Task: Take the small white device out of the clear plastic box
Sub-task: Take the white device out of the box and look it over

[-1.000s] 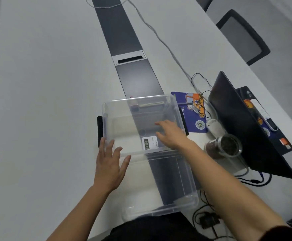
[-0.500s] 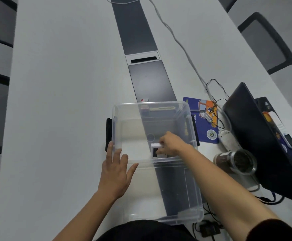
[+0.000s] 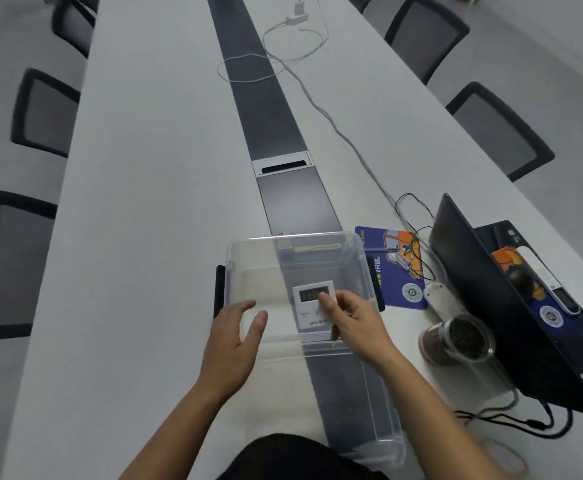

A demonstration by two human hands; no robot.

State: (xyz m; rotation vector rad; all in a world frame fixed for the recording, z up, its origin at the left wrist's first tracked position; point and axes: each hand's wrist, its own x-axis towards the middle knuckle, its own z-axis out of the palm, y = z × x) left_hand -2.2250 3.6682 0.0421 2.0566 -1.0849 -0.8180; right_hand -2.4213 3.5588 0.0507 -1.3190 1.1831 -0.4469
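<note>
The clear plastic box (image 3: 248, 251) stands on the white table in front of me, with black latches on its sides. My right hand (image 3: 356, 323) grips the small white device (image 3: 309, 308), a flat square unit with a dark screen, held face up over the near part of the box. Thumb and fingers pinch its right edge. My left hand (image 3: 234, 336) hovers over the box's near left rim, fingers spread and holding nothing. The box's clear lid (image 3: 369, 410) lies flat between the box and my body.
To the right lie a blue mouse pad (image 3: 387, 271) with tangled wires, a white mouse (image 3: 441, 299), a glass jar (image 3: 456, 341) of dark contents and an open black laptop (image 3: 484, 296). A dark strip (image 3: 283, 140) with a cable port runs down the table's middle. Chairs line both sides.
My right hand reached to the box floor, closed on the white device and lifted it up. My left hand came off the box rim. The camera tilted up.
</note>
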